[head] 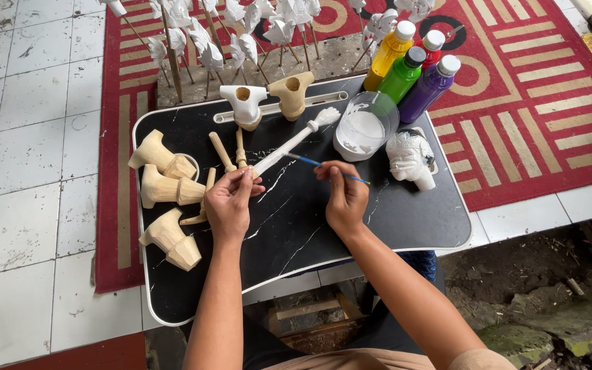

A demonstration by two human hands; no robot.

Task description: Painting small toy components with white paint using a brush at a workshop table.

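Head view, looking down on a black marble-patterned bench (378,219) set over a red patterned rug (536,116) and white floor tiles (29,137). Step in hand, as judged: coating a carved wooden arm piece (289,145) with white paint. The left hand (231,202), centre of the frame, pinches the lower end of this slender piece between thumb and fingers, so that it slants up and right, its small carved hand near a clear cup of white paint (364,127). The right hand (345,195) pinches a thin blue-handled brush (323,164), the tip lying at the shaft of the piece. The next move appears to call for a steady stroke along the shaft while the left hand turns it, and a fresh dip when the bristles run dry.

Materials: at left, three bare, pale wooden bodies (162,188), chunky and flared, with smooth unpainted rods (222,152) beside them. At upper centre, one white-coated torso (244,104) and one raw torso (292,92). Right of the cup, a white carved head (411,159), finely ridged. At upper right, glossy squeeze bottles (409,72) of yellow, green, red and purple. Along the top, white painted pieces on sticks (241,27).
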